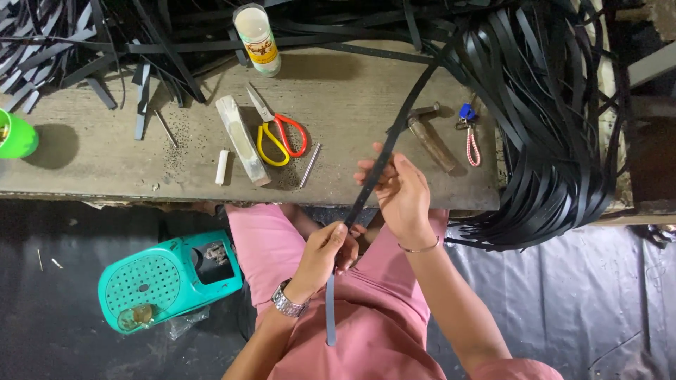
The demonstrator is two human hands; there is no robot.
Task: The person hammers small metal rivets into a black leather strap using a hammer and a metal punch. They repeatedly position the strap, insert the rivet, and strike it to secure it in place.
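Two hands gripping black strap (394,134), left hand (325,248), right hand (401,193), past bench edge (141,193)

Left hand (325,248) and right hand (400,191) each grip one black strap (394,134) over the wooden bench (338,91).

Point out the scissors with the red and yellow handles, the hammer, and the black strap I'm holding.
Scissors with red and yellow handles (280,136): head view, on the handle loops.
Wooden-handled hammer (431,145): head view, mid-handle.
Long black strap (394,137): head view, the stretch above the right hand.
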